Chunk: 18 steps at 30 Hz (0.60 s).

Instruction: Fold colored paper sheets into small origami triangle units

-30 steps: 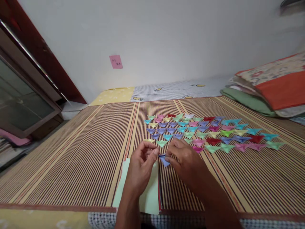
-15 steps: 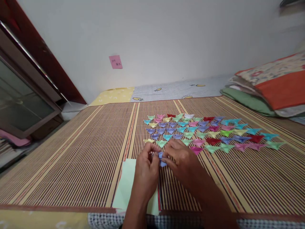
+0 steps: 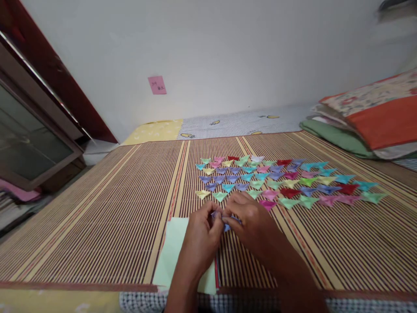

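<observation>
A small blue-purple folded paper piece is pinched between both hands, largely covered by fingers. My left hand grips its left side with thumb and forefinger. My right hand pinches its right side, the two sets of fingertips nearly meeting. Just beyond the hands lie rows of small folded paper boats in many colours; a yellow one and a pale green one are closest to my left hand. Beneath my left forearm is a stack of pale green paper sheets, partly hidden.
A striped bamboo mat covers the bed. Folded bedding and a pillow are piled at the right back. A pink note sticks to the white wall. A glass-paned cabinet door stands at the left.
My left hand has shifted slightly right and down, closer to the right fingertips. The blue-purple paper has turned between the fingers, and more of the yellow boat shows.
</observation>
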Each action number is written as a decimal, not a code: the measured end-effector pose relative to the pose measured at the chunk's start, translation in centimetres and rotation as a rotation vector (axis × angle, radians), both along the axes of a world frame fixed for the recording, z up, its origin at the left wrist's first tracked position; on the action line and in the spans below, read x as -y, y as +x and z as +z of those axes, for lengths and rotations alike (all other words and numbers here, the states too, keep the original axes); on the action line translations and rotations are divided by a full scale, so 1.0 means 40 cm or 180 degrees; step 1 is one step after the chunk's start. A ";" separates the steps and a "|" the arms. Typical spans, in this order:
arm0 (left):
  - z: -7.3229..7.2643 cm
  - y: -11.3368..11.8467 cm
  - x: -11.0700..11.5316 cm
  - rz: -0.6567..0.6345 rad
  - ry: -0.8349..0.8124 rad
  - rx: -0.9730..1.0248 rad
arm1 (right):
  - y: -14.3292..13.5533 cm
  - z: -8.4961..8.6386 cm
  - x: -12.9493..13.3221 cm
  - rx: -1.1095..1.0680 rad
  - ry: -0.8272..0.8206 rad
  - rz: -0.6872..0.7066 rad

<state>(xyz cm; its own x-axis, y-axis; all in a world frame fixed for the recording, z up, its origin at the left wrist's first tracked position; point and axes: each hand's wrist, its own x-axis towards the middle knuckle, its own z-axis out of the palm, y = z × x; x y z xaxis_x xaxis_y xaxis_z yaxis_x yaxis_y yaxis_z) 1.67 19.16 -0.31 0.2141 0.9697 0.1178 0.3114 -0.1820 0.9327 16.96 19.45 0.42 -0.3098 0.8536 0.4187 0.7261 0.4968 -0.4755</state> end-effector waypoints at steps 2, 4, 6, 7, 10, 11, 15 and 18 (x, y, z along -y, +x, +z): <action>0.013 -0.005 0.004 -0.0098 0.0033 -0.0129 | 0.000 0.000 -0.002 -0.0020 -0.0068 -0.0012; 0.028 -0.010 0.008 -0.0128 0.0037 -0.0201 | 0.001 0.000 -0.004 -0.0045 -0.0119 0.0000; 0.038 -0.016 0.011 -0.0051 0.0013 -0.0167 | 0.004 0.002 -0.003 -0.0059 -0.0151 0.0034; 0.041 -0.020 0.011 0.0038 0.0033 -0.0112 | 0.005 0.003 -0.002 -0.0073 -0.0162 0.0042; 0.039 -0.029 0.006 0.0361 0.0220 0.0061 | 0.009 0.005 0.001 -0.0100 -0.0165 0.0029; 0.036 -0.032 0.004 0.0384 0.0248 0.0110 | 0.010 0.005 0.002 -0.0086 -0.0156 0.0018; 0.019 -0.031 -0.003 0.0029 -0.0049 0.0315 | 0.011 -0.002 -0.001 0.0041 -0.0087 0.0015; 0.010 -0.025 -0.005 -0.0020 -0.0220 0.0412 | 0.011 -0.006 -0.005 0.0097 -0.0004 0.0012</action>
<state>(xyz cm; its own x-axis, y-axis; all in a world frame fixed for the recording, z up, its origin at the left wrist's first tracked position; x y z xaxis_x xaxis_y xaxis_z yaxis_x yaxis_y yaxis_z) 0.68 19.38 0.09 0.2076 0.9751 0.0779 0.1866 -0.1176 0.9754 17.42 19.64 0.18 -0.3256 0.8530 0.4080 0.7384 0.4989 -0.4537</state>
